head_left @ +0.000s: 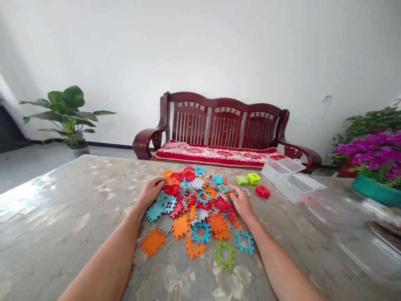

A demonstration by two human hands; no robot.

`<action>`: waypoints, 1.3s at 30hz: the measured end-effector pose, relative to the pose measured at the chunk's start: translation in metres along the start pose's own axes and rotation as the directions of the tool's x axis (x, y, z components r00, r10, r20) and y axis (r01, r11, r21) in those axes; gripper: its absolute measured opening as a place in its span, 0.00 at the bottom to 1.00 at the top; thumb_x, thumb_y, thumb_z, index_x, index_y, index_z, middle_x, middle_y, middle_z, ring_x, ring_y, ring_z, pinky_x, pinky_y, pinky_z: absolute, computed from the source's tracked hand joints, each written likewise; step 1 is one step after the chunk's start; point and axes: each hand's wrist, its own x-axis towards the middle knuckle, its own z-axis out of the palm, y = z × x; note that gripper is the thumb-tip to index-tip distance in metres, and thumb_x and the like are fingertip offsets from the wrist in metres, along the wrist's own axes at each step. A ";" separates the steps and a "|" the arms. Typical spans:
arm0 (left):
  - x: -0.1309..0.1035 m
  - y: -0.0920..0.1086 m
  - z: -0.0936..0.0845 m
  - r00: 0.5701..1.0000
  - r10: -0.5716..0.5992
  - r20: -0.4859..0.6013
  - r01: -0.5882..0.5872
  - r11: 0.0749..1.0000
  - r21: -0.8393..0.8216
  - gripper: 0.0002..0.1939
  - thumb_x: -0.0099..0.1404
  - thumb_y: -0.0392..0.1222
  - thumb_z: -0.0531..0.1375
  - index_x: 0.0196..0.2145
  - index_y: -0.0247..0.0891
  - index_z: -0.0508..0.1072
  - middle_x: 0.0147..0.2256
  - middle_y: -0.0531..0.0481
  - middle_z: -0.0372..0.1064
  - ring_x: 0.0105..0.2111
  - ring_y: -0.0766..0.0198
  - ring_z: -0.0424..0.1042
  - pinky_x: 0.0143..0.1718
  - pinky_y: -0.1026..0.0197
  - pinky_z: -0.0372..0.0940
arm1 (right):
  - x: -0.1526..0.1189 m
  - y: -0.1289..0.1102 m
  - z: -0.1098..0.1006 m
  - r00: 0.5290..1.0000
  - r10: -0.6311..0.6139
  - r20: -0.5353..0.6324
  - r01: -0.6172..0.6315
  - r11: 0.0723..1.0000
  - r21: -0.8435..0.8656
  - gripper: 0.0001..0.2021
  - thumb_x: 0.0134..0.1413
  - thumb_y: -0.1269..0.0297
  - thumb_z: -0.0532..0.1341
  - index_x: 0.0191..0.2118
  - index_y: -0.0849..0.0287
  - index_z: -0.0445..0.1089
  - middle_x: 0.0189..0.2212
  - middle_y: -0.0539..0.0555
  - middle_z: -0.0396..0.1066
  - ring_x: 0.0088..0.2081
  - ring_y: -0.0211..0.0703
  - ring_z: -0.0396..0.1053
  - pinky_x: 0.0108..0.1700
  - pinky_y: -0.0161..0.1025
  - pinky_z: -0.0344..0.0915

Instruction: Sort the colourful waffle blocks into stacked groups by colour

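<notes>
A heap of notched, interlocking plastic tiles in red, orange, blue and grey lies between my two hands. At the heap's left edge is my left hand [151, 191], its fingers reaching towards the red and orange tiles, with no tile visible in it. My right hand [241, 201] lies along the right edge, fingers slightly bent and apart, close to a grey tile [246, 191]. Nearest me are a flat orange tile [153, 243], a green frame tile [216, 254] and a blue frame tile [252, 246]. Some fingertips are hard to make out.
Beyond my right hand sit a yellow-green tile cluster [253, 179] and a red one [262, 191]. Clear plastic boxes [290, 188] and lids [335, 209] stand on the right, beside a teal flowerpot [372, 190]. A wooden bench [225, 121] is behind the table [103, 188].
</notes>
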 end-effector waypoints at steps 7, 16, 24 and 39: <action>-0.001 0.003 -0.002 1.000 0.013 0.007 -0.013 0.999 0.041 0.22 0.53 0.56 0.57 0.37 0.40 0.79 0.40 0.47 0.79 0.42 0.54 0.75 0.53 0.54 0.65 | -0.001 0.000 0.000 0.999 0.052 -0.011 -0.051 0.995 0.084 0.20 0.50 0.67 0.54 0.49 0.57 0.73 0.42 0.55 0.78 0.42 0.46 0.75 0.51 0.46 0.69; 0.000 0.003 -0.003 1.000 0.015 0.003 -0.015 0.997 0.077 0.22 0.53 0.56 0.56 0.37 0.40 0.79 0.40 0.47 0.80 0.43 0.54 0.75 0.53 0.54 0.65 | -0.007 -0.005 -0.011 0.988 0.153 -0.025 -0.140 0.951 0.276 0.22 0.46 0.62 0.56 0.48 0.60 0.71 0.41 0.59 0.77 0.43 0.48 0.74 0.49 0.46 0.69; -0.001 0.005 -0.002 1.000 0.002 0.006 -0.003 0.995 0.104 0.22 0.53 0.56 0.55 0.36 0.41 0.79 0.41 0.47 0.80 0.44 0.53 0.75 0.54 0.54 0.65 | -0.047 -0.031 -0.066 0.939 0.174 0.295 -0.242 0.947 0.211 0.16 0.46 0.54 0.62 0.38 0.59 0.74 0.33 0.54 0.76 0.33 0.44 0.72 0.37 0.40 0.68; -0.002 0.011 -0.003 1.000 -0.015 0.005 0.014 0.991 0.133 0.20 0.52 0.56 0.56 0.36 0.44 0.79 0.40 0.50 0.80 0.42 0.53 0.75 0.51 0.55 0.66 | -0.097 -0.065 -0.105 0.868 0.161 0.469 0.111 0.859 -0.500 0.20 0.32 0.66 0.69 0.37 0.54 0.68 0.37 0.49 0.70 0.37 0.43 0.66 0.35 0.35 0.55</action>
